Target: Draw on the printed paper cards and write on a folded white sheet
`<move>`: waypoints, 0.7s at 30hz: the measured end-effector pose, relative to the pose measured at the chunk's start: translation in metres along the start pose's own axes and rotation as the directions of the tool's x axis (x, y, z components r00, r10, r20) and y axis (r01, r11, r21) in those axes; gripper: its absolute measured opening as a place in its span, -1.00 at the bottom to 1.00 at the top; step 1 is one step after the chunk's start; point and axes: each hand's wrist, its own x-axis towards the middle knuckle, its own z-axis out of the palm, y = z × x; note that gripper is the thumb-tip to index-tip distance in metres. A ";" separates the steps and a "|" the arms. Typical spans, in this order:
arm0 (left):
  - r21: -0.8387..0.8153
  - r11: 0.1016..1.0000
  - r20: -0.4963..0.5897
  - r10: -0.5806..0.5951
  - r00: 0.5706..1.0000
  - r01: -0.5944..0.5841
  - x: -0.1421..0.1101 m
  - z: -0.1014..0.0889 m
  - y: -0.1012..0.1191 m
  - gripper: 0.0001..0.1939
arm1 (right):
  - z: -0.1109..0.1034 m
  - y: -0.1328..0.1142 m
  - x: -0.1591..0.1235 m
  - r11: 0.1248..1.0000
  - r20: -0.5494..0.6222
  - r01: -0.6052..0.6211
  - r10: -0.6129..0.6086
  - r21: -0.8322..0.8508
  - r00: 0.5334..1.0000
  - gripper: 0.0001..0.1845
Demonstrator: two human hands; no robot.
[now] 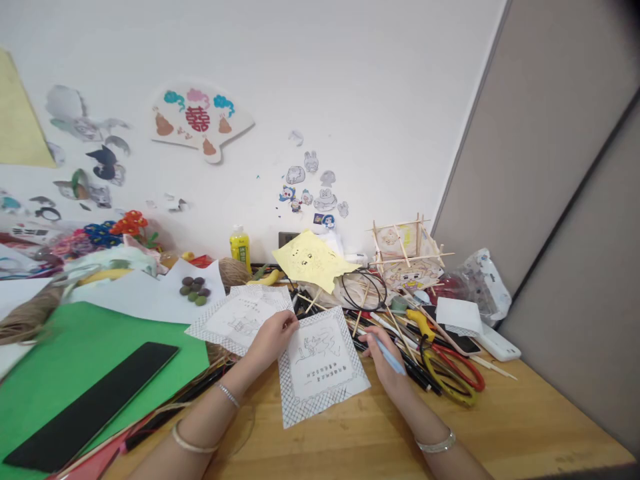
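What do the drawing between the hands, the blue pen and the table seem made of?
Drawing: matte paper, judging by its thin, flat sheet. Pen: probably smooth plastic, given its even pale colour. Table: wood or imitation, slightly glossy; faint streaky grain shows.

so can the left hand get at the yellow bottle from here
Probably yes, with a forward reach: the yellow bottle stands upright, its top uncovered, and only low twine and papers lie before it. The left hand may need to release the front sheet first.
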 end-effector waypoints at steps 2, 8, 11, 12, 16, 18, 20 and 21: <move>-0.121 0.992 -0.058 0.009 0.998 -0.016 0.001 -0.001 0.002 -0.80 | -0.001 0.003 0.001 0.999 0.014 0.044 -0.044 0.006 0.999 -0.61; -0.390 0.920 -0.191 -0.039 0.981 -0.039 -0.002 -0.006 0.006 -0.76 | 0.000 0.014 0.007 0.981 0.010 -0.050 0.049 0.187 0.999 -0.62; -0.511 0.859 -0.148 -0.074 0.986 -0.012 -0.001 -0.005 0.005 -0.71 | -0.001 0.011 0.009 0.934 -0.012 -0.121 0.132 0.335 0.991 -0.63; -0.556 0.831 -0.105 -0.077 0.991 0.005 -0.001 -0.005 0.006 -0.69 | -0.002 0.008 0.009 0.915 -0.023 -0.138 0.158 0.379 0.987 -0.63; -0.718 0.682 0.159 -0.036 0.987 0.141 -0.007 -0.008 0.015 -0.62 | -0.005 -0.011 0.008 0.828 -0.060 -0.165 0.233 0.535 0.971 -0.64; -0.772 0.598 0.266 -0.002 0.964 0.214 -0.015 -0.009 0.022 -0.58 | -0.007 -0.017 0.008 0.783 -0.061 -0.165 0.250 0.599 0.966 -0.65; -0.809 0.523 0.334 0.034 0.942 0.268 -0.022 -0.009 0.029 -0.57 | -0.007 -0.020 0.008 0.757 -0.040 -0.167 0.247 0.632 0.968 -0.65; -0.819 0.494 0.363 0.054 0.930 0.291 -0.026 -0.008 0.031 -0.56 | -0.007 -0.019 0.007 0.754 -0.026 -0.168 0.238 0.634 0.971 -0.66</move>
